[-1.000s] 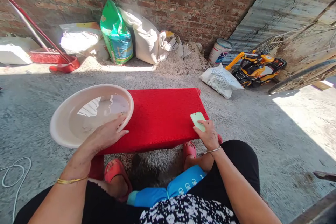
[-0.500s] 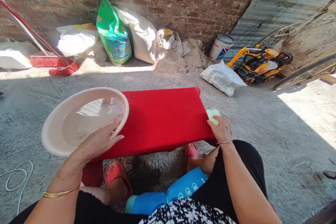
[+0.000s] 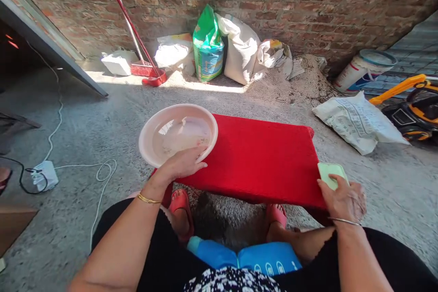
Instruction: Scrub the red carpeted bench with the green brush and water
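Note:
A pale pink plastic basin (image 3: 146, 142) of clear water stands on the left end of a low bench covered in red cloth (image 3: 263, 155). My left hand (image 3: 183, 163) grips the basin's near right rim, fingers inside over the water and thumb outside. At the bench's right end, my right hand (image 3: 345, 198) is closed on a flat, light green rectangular piece with rounded corners (image 3: 330, 172). Its exact kind is unclear. The piece sits beside the bench edge, and my fingers cover its lower part.
Sacks, including a green and blue bag (image 3: 208, 54), lean along the brick wall by a sand heap (image 3: 308, 77). A red dustpan (image 3: 155, 78), paint bucket (image 3: 364, 70), white sack (image 3: 359, 121) and toy excavator (image 3: 410, 114) surround the bench. A power strip (image 3: 46, 176) with cables lies left.
My view has swung left, so everything sits farther right and the power strip and door edge show. Both hands keep their places on the basin and the green piece.

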`<state>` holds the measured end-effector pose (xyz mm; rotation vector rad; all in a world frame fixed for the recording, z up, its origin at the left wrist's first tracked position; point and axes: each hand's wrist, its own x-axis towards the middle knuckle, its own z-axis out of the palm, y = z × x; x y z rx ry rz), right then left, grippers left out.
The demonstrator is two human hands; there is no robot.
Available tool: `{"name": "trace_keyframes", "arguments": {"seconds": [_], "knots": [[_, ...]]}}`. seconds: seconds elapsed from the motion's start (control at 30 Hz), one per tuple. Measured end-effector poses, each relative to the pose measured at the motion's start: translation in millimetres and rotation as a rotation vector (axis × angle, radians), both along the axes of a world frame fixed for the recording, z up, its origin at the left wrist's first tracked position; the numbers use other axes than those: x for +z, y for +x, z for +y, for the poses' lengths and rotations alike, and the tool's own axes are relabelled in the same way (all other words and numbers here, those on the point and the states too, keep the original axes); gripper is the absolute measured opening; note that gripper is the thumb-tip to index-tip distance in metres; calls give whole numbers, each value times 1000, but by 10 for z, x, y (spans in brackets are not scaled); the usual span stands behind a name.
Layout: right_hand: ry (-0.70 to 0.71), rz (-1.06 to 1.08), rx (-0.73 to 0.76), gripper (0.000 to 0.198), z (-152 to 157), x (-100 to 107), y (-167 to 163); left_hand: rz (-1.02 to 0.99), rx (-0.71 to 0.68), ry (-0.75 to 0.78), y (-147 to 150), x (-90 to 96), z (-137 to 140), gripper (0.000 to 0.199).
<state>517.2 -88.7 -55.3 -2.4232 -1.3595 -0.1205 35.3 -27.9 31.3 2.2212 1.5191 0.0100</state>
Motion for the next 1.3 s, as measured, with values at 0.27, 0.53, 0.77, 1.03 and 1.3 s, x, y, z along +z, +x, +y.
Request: {"name": "trace_keyframes", "arguments": {"seconds": [0.27, 0.53, 0.77, 1.03, 1.3], "knots": [[16, 361, 367, 66, 91, 144, -995, 1, -14, 38, -28, -19, -44, 65], [-97, 307, 608, 35, 423, 240, -2543, 55, -45, 127, 3, -17, -77, 47], [-169, 184, 644, 32, 671, 225, -2646, 85, -70, 185, -10, -67, -91, 41], [-126, 264, 621, 30, 679, 126, -2702, 59, -89, 208, -26, -81, -85, 39], [-83, 170, 245, 39, 940, 227, -1961, 70, -70, 236, -38, -91, -129, 36]]}}
